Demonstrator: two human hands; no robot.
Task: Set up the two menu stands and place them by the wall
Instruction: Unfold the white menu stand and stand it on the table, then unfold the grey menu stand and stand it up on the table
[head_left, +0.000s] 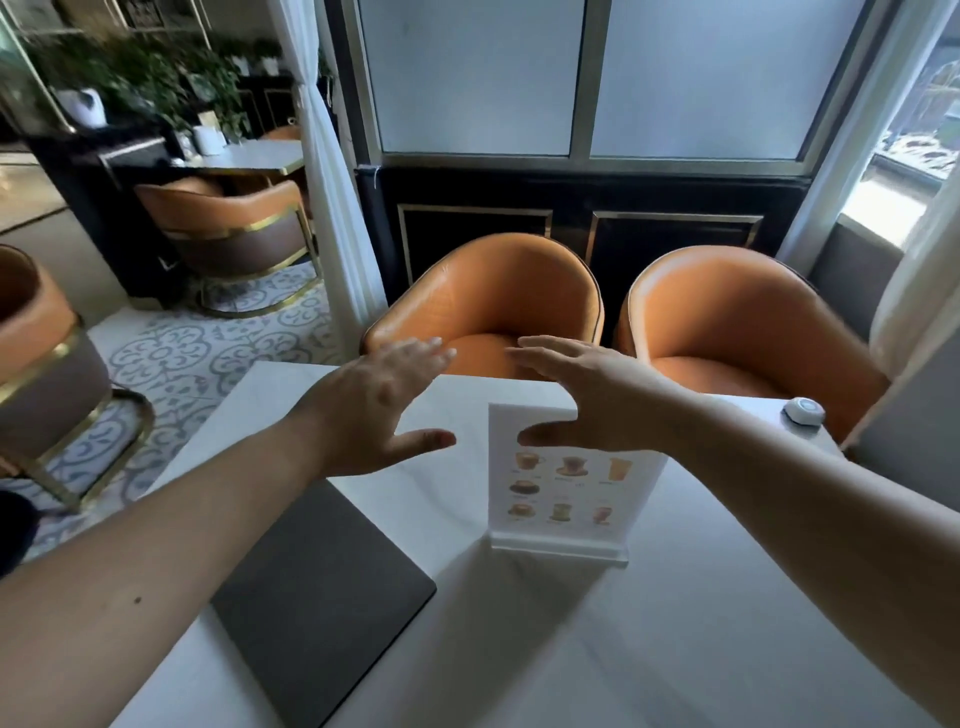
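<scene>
You have one menu stand (561, 493) in sight, upright on the white table (519, 639), right of the table's middle, its printed face showing nine or so small drink pictures toward you. A second stand does not show in this view. One dark grey mat (322, 597) lies flat to the stand's left, near but apart from it, and one small white round button device (803, 411) sits at the far right corner of the table.

Your right hand (597, 400) hovers palm-down over the stand's top edge, fingers spread and stretched forward, the thumb across the upper face of the card; whether it touches is hard to tell, and it grips nothing. Your left hand (374, 410) is also flat and spread wide, empty, above the table to the stand's left, thumb pointing toward the card.

Two orange chairs (493, 301) stand tucked against the table's far edge, with the dark panelled wall (571, 208) and frosted windows behind them. The tabletop between the stand and the far edge is bare, as is the stretch toward the right-hand corner.
</scene>
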